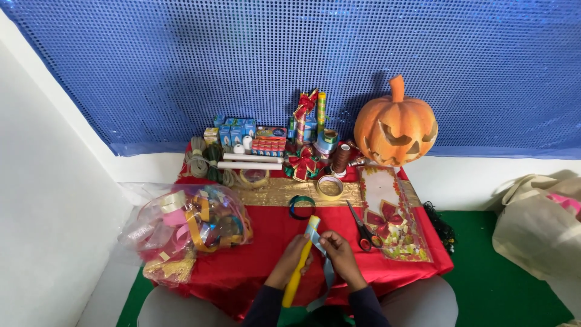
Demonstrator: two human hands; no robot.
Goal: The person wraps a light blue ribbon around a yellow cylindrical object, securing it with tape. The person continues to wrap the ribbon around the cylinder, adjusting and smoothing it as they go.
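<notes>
The left hand is clenched around a yellow stick, holding it upright with the top tilted slightly away. The right hand sits just beside it, fingers pinching a silver-blue ribbon against the upper part of the stick; the loose end of the ribbon hangs down below the right hand toward the lap. Both hands hover over the near edge of a low table covered in red cloth.

Just beyond the right hand lie scissors with red handles. Ahead of the left hand rests a dark ribbon ring, and a roll of tape lies farther on. Well to the left of the left hand is a clear bag of ribbons. Far beyond the right hand stands an orange carved pumpkin.
</notes>
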